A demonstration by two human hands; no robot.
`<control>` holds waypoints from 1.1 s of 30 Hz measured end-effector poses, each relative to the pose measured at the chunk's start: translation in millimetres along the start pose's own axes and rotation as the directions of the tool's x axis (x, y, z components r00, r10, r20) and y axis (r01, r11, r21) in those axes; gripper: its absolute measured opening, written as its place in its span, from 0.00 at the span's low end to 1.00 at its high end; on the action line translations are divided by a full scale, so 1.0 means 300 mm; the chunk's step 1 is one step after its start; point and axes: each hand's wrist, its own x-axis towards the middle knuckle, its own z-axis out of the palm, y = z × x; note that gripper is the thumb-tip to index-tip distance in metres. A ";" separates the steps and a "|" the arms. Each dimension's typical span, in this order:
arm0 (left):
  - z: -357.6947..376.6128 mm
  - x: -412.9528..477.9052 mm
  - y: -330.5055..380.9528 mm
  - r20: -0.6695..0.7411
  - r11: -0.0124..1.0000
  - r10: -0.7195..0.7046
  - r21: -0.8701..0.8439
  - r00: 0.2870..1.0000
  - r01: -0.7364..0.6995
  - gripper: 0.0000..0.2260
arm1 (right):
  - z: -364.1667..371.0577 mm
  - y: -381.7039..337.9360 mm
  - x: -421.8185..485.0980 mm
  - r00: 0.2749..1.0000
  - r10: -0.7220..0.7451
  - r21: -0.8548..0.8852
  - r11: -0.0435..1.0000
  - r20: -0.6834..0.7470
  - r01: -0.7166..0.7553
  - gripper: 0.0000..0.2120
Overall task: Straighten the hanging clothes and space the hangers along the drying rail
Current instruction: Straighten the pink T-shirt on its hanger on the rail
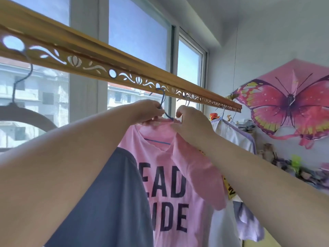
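Note:
A gold drying rail [99, 66] with cut-out holes runs from upper left down to the right. A pink T-shirt [170, 184] with dark letters hangs on a blue wire hanger [162, 102] hooked in a rail hole. My left hand [148, 112] grips the hanger's neck and the shirt collar. My right hand [188, 122] holds the pink shirt at its right shoulder. A dark blue garment [106, 202] hangs in front, to the left. A white and lilac shirt [235, 134] hangs further right on the rail.
A dark hanger [23, 113] hangs from the rail at far left. A pink butterfly kite [288, 104] is on the right wall above a cluttered shelf [302, 172]. Windows lie behind the rail. A yellow item [229, 189] shows behind the pink shirt.

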 end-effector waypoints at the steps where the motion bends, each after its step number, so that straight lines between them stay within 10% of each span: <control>1: -0.001 0.003 0.000 -0.014 1.000 0.003 -0.030 1.000 -0.003 0.07 | -0.002 0.002 0.004 1.000 -0.018 -0.082 0.996 0.017 0.020 0.11; 15: -0.012 0.028 0.087 -0.112 0.959 0.148 -0.225 0.983 -0.170 0.09 | -0.002 0.035 0.035 0.996 -0.025 0.114 0.993 0.089 0.014 0.10; 21: -0.057 -0.016 0.057 -0.180 0.937 0.136 0.344 0.974 -0.067 0.21 | -0.038 0.099 0.030 1.000 0.011 0.334 0.943 0.026 -0.019 0.12; 25: -0.079 -0.050 -0.012 -0.296 0.942 0.089 0.334 0.951 0.016 0.20 | -0.053 0.147 0.030 0.999 0.016 0.383 0.923 0.047 -0.033 0.11; 29: -0.109 -0.095 -0.079 -0.055 0.877 -0.085 0.469 0.995 0.101 0.27 | -0.077 0.200 0.030 0.998 0.009 0.481 0.876 0.061 -0.037 0.10; 33: -0.122 -0.074 -0.163 -0.224 0.836 -0.173 0.481 0.959 0.263 0.39 | -0.094 0.223 0.035 0.997 0.027 0.586 0.807 0.077 -0.068 0.07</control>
